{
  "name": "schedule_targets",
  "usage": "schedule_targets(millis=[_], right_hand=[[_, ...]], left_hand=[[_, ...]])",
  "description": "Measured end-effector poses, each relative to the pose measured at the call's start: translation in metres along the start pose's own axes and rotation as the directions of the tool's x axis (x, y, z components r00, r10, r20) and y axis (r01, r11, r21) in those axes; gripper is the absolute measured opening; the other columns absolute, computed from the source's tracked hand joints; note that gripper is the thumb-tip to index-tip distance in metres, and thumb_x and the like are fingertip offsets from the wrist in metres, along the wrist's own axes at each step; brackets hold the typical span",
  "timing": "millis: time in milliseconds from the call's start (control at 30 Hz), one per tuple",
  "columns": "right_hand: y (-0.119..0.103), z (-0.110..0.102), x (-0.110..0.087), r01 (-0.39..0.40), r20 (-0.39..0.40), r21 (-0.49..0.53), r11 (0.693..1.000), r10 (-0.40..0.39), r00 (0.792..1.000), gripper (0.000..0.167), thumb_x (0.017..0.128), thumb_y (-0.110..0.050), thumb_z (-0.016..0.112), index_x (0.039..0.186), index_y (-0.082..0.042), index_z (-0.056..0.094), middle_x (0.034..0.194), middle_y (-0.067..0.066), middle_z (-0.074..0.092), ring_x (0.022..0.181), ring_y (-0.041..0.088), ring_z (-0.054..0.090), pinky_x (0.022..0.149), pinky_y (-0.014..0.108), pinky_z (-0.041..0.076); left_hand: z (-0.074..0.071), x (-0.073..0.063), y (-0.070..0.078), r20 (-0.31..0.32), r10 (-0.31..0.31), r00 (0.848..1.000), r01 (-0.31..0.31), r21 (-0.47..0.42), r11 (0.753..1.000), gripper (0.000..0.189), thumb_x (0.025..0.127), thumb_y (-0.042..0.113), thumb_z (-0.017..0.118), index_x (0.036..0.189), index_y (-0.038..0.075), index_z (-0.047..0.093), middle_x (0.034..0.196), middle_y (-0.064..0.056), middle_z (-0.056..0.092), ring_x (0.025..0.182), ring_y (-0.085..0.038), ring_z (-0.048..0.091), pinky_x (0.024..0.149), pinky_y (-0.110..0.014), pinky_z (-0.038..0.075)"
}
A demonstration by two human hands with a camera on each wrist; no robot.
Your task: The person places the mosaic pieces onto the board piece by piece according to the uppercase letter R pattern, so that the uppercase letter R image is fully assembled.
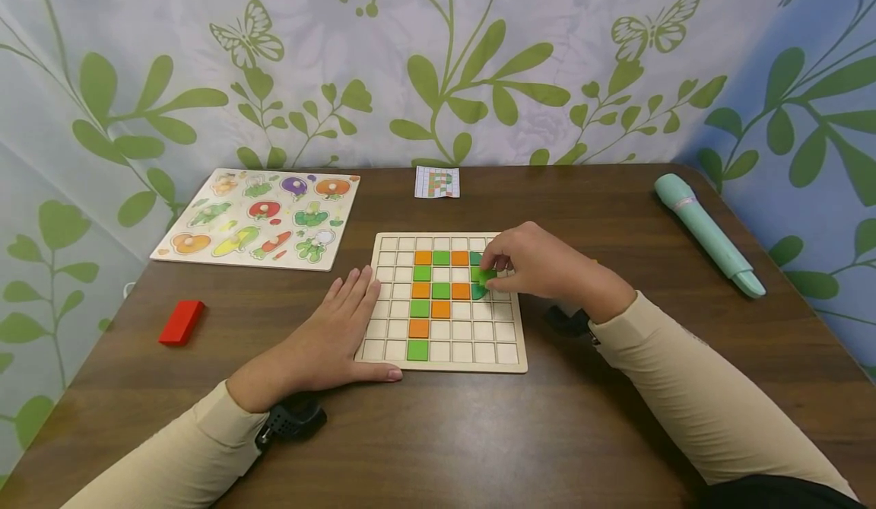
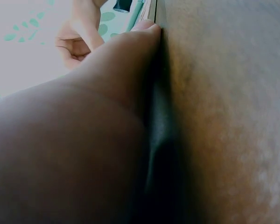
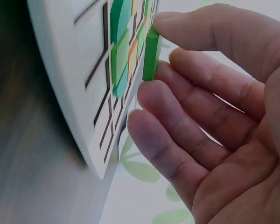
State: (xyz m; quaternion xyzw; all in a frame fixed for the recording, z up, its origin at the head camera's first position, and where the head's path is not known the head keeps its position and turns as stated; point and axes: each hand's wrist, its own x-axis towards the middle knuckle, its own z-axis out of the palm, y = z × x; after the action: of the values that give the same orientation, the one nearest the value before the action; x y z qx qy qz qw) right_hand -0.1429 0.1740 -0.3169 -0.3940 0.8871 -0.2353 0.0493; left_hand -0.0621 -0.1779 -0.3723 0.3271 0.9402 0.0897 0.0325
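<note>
A light wooden grid board (image 1: pixel 479 351) lies on the brown table with several orange tiles (image 1: pixel 441 310) and green tiles (image 1: pixel 417 351) set in its squares. My left hand (image 1: pixel 331 334) rests along the board's left side, fingers extended, thumb at the front edge. Above the right part of the board, my right hand (image 1: pixel 541 262) pinches a light green tile (image 3: pixel 150 53) between thumb and fingers. Close by that tile, dark green pieces (image 3: pixel 120 21) and another light green tile (image 3: pixel 119 58) sit on the board.
At the back left lies a vegetable peg puzzle (image 1: pixel 236 197). A small card with a coloured pattern (image 1: pixel 437 182) is behind the board. On the left is a red block (image 1: pixel 181 322); on the right, a long mint-green case (image 1: pixel 712 237). A leaf-printed cloth (image 1: pixel 582 113) hangs behind the table.
</note>
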Motion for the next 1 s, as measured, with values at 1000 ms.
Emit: schedule_targets(millis=[1000], right_hand=[[-0.038, 0.024, 0.008, 0.127, 0.147, 0.048, 0.991, -0.133, 0.980, 0.016, 0.082, -0.011, 0.092, 0.089, -0.013, 0.078, 0.083, -0.009, 0.068, 0.077, 0.013, 0.063, 0.072, 0.028, 0.054]], left_hand=[[-0.002, 0.001, 0.000, 0.011, -0.005, 1.000, 0.006, -0.018, 1.000, 0.133, 0.083, 0.092, 0.051, 0.164, -0.008, 0.016, 0.172, -0.027, 0.005, 0.157, -0.042, 0.006, 0.124, -0.057, 0.008]])
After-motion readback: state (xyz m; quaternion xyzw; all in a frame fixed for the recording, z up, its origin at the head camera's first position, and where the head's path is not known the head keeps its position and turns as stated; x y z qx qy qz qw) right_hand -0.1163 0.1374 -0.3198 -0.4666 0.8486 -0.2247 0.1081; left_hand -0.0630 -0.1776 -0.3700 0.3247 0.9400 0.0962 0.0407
